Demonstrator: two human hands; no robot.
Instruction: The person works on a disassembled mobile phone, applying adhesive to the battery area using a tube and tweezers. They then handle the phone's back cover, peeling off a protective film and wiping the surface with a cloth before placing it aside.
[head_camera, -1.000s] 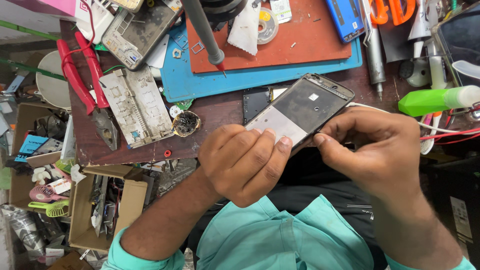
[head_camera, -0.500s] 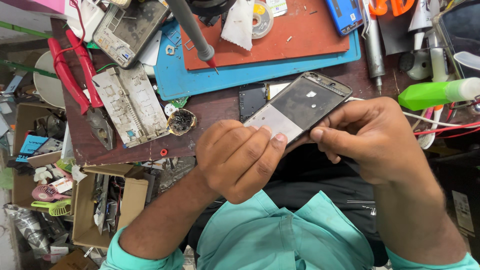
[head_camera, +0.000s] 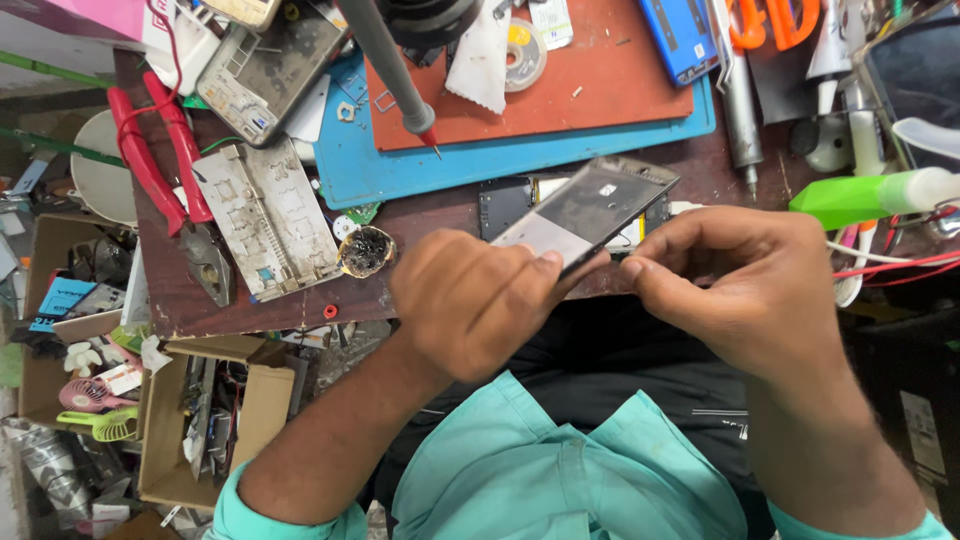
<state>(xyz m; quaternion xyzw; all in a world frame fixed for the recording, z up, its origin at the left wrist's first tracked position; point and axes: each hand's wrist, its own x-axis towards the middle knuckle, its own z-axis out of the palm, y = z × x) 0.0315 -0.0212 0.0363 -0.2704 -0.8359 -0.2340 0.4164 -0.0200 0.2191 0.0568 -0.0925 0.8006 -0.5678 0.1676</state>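
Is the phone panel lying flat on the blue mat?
No, the phone panel is held up over the table edge between the left hand and the right hand, apart from the blue mat.

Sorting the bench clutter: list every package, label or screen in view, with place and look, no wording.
Phone screen panel: grey-black rectangle, held by left hand and right hand.
Blue card: left edge, in a box.
Cardboard box: brown, open, below the table edge.

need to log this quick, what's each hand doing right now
Left hand: closed on the near end of the phone panel.
Right hand: fingertips pinched at the panel's near edge, helping hold it.
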